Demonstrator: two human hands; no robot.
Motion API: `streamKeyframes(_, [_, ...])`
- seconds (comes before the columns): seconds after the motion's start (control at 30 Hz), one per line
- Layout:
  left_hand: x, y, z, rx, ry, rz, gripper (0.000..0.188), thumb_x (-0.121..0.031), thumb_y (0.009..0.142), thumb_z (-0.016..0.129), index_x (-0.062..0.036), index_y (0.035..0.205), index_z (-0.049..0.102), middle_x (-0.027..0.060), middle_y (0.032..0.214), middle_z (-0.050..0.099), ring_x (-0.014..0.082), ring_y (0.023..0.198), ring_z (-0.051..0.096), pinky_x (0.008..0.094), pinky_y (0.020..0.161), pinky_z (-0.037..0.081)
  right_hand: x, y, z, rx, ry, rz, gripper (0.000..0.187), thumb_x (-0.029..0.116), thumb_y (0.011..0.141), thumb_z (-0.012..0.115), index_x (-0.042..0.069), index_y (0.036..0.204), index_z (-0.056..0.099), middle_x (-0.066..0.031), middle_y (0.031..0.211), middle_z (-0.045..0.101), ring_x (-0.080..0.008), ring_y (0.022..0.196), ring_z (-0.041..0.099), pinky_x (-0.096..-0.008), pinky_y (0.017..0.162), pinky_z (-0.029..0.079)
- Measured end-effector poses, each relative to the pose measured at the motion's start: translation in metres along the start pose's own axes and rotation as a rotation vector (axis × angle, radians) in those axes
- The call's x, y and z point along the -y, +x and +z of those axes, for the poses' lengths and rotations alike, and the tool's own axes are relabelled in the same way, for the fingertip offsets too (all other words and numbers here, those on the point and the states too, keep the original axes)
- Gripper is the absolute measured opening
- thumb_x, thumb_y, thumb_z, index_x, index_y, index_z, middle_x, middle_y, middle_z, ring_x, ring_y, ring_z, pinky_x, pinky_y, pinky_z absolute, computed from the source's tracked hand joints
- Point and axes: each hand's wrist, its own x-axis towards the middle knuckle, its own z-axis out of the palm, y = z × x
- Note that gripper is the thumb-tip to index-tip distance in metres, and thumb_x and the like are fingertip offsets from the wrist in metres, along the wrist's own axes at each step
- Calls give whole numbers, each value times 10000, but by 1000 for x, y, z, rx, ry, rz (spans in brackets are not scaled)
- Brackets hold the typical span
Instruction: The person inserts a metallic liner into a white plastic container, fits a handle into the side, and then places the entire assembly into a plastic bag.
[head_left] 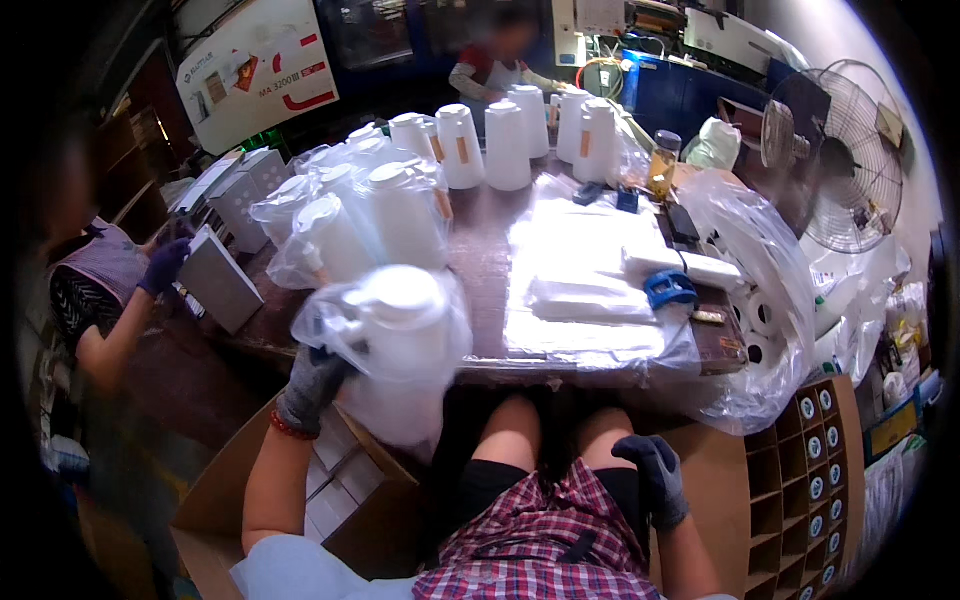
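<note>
My left hand (318, 385), in a grey glove, grips a white jug (400, 320) wrapped in a clear plastic bag, by its left side. The bagged jug is held in front of the table's near edge, slightly blurred; the fingers are partly hidden behind the bag. Low at the right, beside my thigh, my right hand (655, 480) in a dark grey glove has its fingers curled in. What it holds, if anything, is hidden. More bagged white jugs (405, 215) stand just beyond the held one.
Unbagged white jugs (508, 148) stand farther back on the table (480, 270). Flat clear bags (585, 295), a blue tape dispenser (670, 290) and a jar (663, 165) lie right. Cartons (235, 440) (805, 480) flank my legs. A co-worker's gloved hand (165, 265) is near a white box (220, 280); another person (495, 75) stands opposite.
</note>
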Motion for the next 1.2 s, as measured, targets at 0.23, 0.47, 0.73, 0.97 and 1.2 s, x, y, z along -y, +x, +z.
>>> streamKeyframes(0.23, [104, 68, -128, -461, 775, 562, 398, -191, 878, 707, -24, 1202, 550, 117, 1142, 601, 204, 1043, 558, 357, 906, 465, -10, 92, 62, 167, 297, 18, 247, 156, 990, 544, -30, 1131, 624, -129, 1121, 670, -199, 1053, 622, -328, 943, 481])
streamKeyframes(0.47, [115, 111, -159, -625, 725, 358, 438, -188, 932, 634, 39, 1290, 522, 183, 1217, 621, 238, 1066, 585, 357, 894, 469, -30, 123, 81, 248, 181, 86, 244, 141, 960, 583, -6, 1147, 641, -90, 1092, 684, -157, 1010, 622, -293, 904, 479])
streamKeyframes(0.73, [74, 107, -56, -657, 1030, 642, 670, -208, 860, 729, 37, 1385, 392, 187, 1297, 523, 291, 1199, 499, 413, 1019, 401, -46, 163, 77, 228, 44, -5, 231, 115, 967, 569, -19, 1142, 639, -98, 1069, 691, -159, 977, 639, -302, 893, 499])
streamKeyframes(0.97, [127, 305, 118, -80, 624, 534, 969, -353, 784, 795, -20, 1482, 210, 233, 1493, 250, 374, 1354, 323, 461, 1107, 313, -41, 219, 111, 259, 55, -248, 173, 41, 877, 634, 21, 1046, 665, -150, 1008, 683, -297, 940, 656, -375, 843, 511])
streamKeyframes(1.2, [206, 527, 113, -623, 886, -132, 1420, -697, 593, 782, -68, 1526, -84, 281, 1572, -9, 419, 1470, 63, 430, 1199, 141, -48, 236, 107, 495, -220, -378, 262, 132, 847, 680, 51, 1095, 654, -140, 1074, 681, -315, 983, 650, -416, 884, 493])
